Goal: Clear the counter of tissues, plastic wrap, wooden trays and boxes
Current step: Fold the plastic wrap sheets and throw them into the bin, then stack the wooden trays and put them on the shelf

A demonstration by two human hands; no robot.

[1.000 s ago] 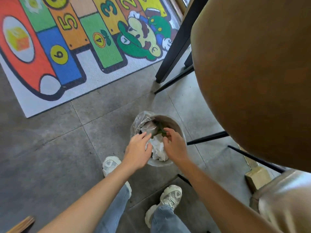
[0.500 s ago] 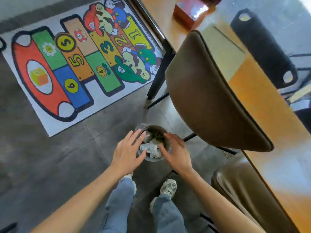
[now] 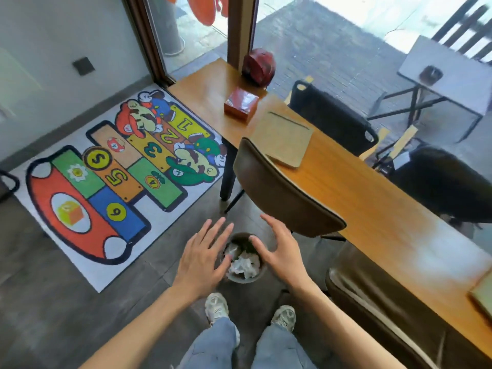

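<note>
A small round bin (image 3: pixel 241 279) stands on the grey floor between my hands, holding crumpled white tissues (image 3: pixel 245 265) and some dark green scraps. My left hand (image 3: pixel 203 258) hovers open over its left rim, fingers spread. My right hand (image 3: pixel 282 251) hovers open over its right rim, holding nothing. On the long wooden counter (image 3: pixel 372 206) lie a pale wooden tray (image 3: pixel 285 138) and a reddish wooden box (image 3: pixel 241 103). Another pale tray's corner (image 3: pixel 483 296) shows at the right edge.
A brown chair back (image 3: pixel 279 193) stands between me and the counter, a second brown chair (image 3: pixel 386 310) to its right. A dark red round object (image 3: pixel 259 65) sits at the counter's far end. A colourful hopscotch mat (image 3: pixel 111 182) covers the floor on the left. My shoes (image 3: pixel 217 307) are below the bin.
Both hands have lifted out of the bin and spread apart, leaving the tissues inside. My view has risen and pulled back, bringing the counter, tray and box into sight.
</note>
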